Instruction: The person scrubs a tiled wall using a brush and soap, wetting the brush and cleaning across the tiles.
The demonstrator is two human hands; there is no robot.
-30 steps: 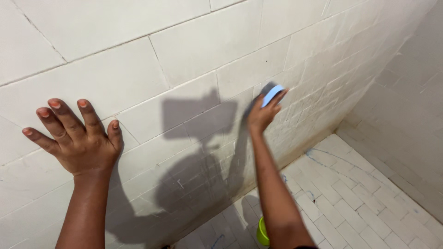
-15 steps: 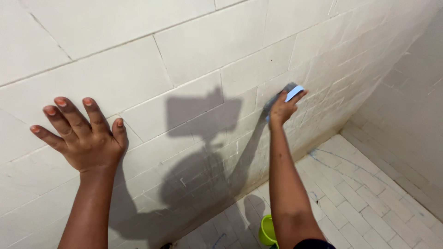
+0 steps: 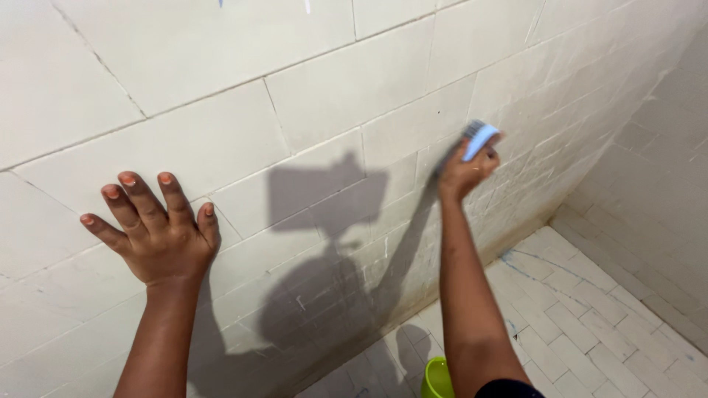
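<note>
My right hand (image 3: 463,173) grips a light blue scrub brush (image 3: 478,138) and presses its bristles against the white tiled wall (image 3: 317,81), arm stretched out ahead. My left hand (image 3: 156,236) lies flat on the same wall at the lower left, fingers spread, holding nothing. The shadow of my head and arms falls on the tiles between the two hands.
A lime green container (image 3: 436,379) stands on the white tiled floor (image 3: 582,324) below my right arm. A second tiled wall (image 3: 664,169) closes the corner at the right. Blue streaks mark the floor near the wall base.
My right hand has carried the brush rightward and up along the wall. The view has shifted, so my left hand sits lower and further right in the frame, still flat on the wall.
</note>
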